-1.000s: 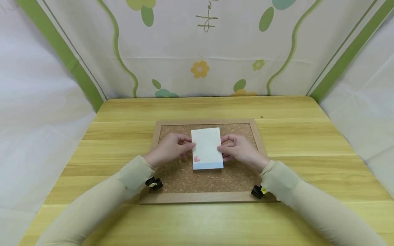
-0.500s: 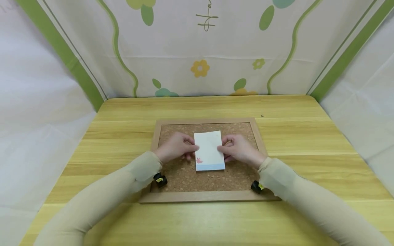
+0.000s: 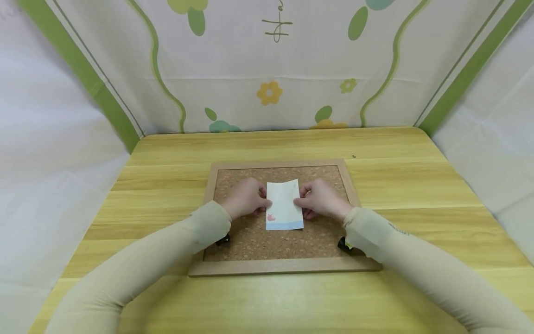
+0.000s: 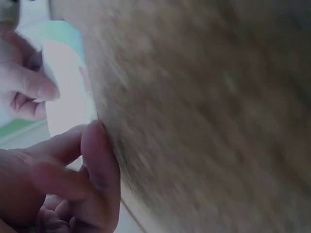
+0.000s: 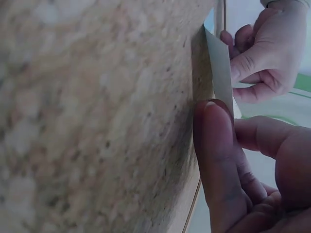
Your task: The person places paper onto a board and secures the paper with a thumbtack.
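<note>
White card (image 3: 284, 204) center of my feed, over the middle of the cork; long axis runs 12 to 6 o'clk, blue strip (image 3: 285, 226) at 6, pink mark (image 3: 271, 217) approx 7. Bowed a touch, 12 o'clk edge wavy. L hand (image 3: 247, 198) pinches the long edge at 9, R hand (image 3: 323, 198) pinches the opp. one at 3; grips narrow, just card thickness. So neither's nearer: card sits btwn them, both touching. R wrist view has the 3 o'clk edge up off the cork, R fingers (image 5: 216, 131) partly in the gap; can't tell if the 6 o'clk edge touches. I'd judge that card-to-cork gap is the key relation. Moving out: cork board (image 3: 267, 246) flat on the bench (image 3: 125, 199), wooden frame (image 3: 283, 266) all round. Black units (image 3: 344, 244) by the sleeves (image 3: 210, 222), approx 8 & 4 o'clk from the card. Flowery curtain (image 3: 233, 60) at 12.
</note>
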{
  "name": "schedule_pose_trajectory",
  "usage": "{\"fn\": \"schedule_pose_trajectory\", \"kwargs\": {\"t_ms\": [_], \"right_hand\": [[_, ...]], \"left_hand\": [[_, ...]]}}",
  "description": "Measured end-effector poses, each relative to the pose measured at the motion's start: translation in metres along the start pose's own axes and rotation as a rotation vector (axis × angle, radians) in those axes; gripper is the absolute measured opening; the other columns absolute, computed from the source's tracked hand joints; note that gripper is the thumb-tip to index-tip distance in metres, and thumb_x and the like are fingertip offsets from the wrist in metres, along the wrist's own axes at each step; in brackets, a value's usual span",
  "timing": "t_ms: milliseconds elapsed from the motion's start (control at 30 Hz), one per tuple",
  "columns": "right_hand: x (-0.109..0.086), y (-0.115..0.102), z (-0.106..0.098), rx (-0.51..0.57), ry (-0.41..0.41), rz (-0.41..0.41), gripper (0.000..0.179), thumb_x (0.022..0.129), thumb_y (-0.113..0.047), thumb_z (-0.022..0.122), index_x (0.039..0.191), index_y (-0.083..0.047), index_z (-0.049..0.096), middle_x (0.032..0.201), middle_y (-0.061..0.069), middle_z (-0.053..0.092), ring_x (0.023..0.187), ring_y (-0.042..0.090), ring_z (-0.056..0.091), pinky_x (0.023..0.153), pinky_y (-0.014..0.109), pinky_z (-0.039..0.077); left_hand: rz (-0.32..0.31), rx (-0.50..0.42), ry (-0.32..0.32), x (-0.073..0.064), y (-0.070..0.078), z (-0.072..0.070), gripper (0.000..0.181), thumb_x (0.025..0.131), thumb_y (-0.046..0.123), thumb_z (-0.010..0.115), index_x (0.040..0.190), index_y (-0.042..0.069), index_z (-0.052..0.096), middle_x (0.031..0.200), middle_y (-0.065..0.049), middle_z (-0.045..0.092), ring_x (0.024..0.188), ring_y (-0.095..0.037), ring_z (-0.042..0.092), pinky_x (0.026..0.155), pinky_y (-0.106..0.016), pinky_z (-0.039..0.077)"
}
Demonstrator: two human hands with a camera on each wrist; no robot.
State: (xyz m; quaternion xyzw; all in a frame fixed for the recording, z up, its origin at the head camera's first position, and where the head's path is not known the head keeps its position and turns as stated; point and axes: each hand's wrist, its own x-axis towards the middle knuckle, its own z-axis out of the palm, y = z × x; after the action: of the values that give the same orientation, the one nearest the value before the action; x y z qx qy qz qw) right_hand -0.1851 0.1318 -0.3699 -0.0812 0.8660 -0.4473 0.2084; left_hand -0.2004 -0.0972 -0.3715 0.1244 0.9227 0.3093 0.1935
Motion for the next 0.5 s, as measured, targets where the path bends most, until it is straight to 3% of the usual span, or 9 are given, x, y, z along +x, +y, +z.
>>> {"fn": "schedule_pose_trajectory", "kwargs": {"t_ms": [100, 167, 333, 400, 500], "right_hand": [[0.003, 0.001, 0.001, -0.029, 0.004, 0.004, 0.015, 0.091, -0.009, 0.069, 0.080, 0.000, 0.064, 0.064, 0.012, 0.068, 0.055, 0.019, 0.067, 0.055, 0.033, 0.057], [0.004, 0.001, 0.001, -0.039, 0.000, 0.010, 0.015, 0.091, -0.009, 0.069, 0.079, 0.000, 0.064, 0.063, 0.012, 0.067, 0.053, 0.019, 0.067, 0.054, 0.033, 0.057], [0.008, 0.001, 0.002, -0.048, -0.012, 0.035, 0.016, 0.090, -0.009, 0.070, 0.080, 0.000, 0.063, 0.063, 0.012, 0.067, 0.052, 0.018, 0.066, 0.054, 0.033, 0.057], [0.010, 0.001, 0.003, -0.052, -0.011, 0.038, 0.016, 0.090, -0.009, 0.070, 0.079, 0.000, 0.063, 0.063, 0.012, 0.066, 0.052, 0.018, 0.066, 0.054, 0.033, 0.057], [0.012, 0.002, 0.002, -0.061, -0.013, 0.037, 0.016, 0.090, -0.008, 0.071, 0.079, 0.001, 0.064, 0.063, 0.012, 0.066, 0.052, 0.017, 0.066, 0.054, 0.032, 0.057]], "left_hand": [[0.056, 0.183, 0.050, -0.002, 0.003, 0.000, 0.022, 0.089, 0.028, 0.077, 0.076, 0.012, 0.068, 0.070, 0.001, 0.064, 0.059, -0.015, 0.056, 0.056, -0.030, 0.046], [0.098, 0.300, 0.088, -0.005, 0.004, 0.000, 0.022, 0.090, 0.031, 0.076, 0.085, 0.011, 0.068, 0.077, 0.000, 0.064, 0.068, -0.017, 0.057, 0.062, -0.034, 0.048], [0.337, 0.655, 0.140, -0.011, -0.001, 0.003, 0.039, 0.095, 0.040, 0.067, 0.120, 0.010, 0.064, 0.121, -0.012, 0.063, 0.106, -0.031, 0.060, 0.080, -0.047, 0.053], [0.414, 0.754, 0.126, -0.013, -0.006, 0.004, 0.046, 0.096, 0.047, 0.060, 0.129, 0.014, 0.061, 0.140, -0.014, 0.053, 0.119, -0.037, 0.054, 0.085, -0.053, 0.052], [0.412, 0.785, 0.054, -0.014, -0.011, 0.004, 0.060, 0.095, 0.058, 0.052, 0.139, 0.016, 0.055, 0.154, -0.011, 0.039, 0.132, -0.043, 0.042, 0.093, -0.060, 0.046]]}}
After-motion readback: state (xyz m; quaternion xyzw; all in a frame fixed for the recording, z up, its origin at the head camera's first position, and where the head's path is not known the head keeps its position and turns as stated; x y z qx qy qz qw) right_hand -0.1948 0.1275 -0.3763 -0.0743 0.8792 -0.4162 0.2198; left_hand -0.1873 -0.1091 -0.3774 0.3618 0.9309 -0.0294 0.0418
